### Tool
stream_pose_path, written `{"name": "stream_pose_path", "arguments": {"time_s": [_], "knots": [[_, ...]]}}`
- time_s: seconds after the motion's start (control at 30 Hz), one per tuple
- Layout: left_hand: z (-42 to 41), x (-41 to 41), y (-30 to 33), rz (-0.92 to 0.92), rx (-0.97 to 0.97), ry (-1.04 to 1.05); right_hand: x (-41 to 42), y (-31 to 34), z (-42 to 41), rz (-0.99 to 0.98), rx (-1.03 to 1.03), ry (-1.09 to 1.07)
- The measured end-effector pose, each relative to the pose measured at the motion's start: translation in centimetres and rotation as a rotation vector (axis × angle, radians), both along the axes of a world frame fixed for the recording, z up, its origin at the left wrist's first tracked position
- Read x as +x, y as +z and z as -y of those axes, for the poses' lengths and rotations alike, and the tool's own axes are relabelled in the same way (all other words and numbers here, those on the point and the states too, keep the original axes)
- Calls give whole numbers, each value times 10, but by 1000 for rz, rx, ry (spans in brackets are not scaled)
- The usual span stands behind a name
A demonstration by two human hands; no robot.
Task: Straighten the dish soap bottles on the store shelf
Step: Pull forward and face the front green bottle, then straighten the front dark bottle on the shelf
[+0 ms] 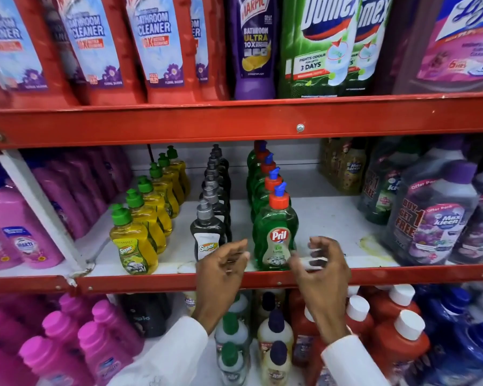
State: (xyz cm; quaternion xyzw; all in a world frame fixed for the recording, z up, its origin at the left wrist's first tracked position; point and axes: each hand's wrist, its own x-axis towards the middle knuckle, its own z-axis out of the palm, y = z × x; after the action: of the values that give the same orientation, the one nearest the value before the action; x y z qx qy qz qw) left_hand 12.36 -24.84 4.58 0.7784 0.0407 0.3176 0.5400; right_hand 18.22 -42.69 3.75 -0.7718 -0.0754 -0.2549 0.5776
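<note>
your left hand (223, 270) and right hand (319, 263) flank the front green bottle (275, 235) on the shelf (332, 218), each grip released, fingers curled, neither touching it.

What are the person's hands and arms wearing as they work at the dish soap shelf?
Both hands are bare, with no gloves. The left hand and the right hand each come out of a long white sleeve, the left sleeve and the right sleeve, both ending at the wrist. The fingers are too blurred to tell about rings.
</note>
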Motion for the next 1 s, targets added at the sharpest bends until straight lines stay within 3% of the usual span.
{"name": "stream_pose_path", "arguments": {"time_s": [0.07,0.17,0.23,0.3,0.43,1.0], "knots": [[-17,-15,1,177,45,167,-24,1,-17,163,-7,-98],[-51,-24,3,297,15,330,-47,-2,-56,195,-126,113],[-75,-19,3,197,-6,313,-46,-2,-82,136,-202,251],[-92,-10,-2,-18,-6,183,-34,1,-101,69,-288,304],[-107,1,-9,-261,159,-43,-19,6,-116,-46,-434,382],[-109,-5,-8,-162,130,-115,-16,1,-112,-118,-392,369]]}}
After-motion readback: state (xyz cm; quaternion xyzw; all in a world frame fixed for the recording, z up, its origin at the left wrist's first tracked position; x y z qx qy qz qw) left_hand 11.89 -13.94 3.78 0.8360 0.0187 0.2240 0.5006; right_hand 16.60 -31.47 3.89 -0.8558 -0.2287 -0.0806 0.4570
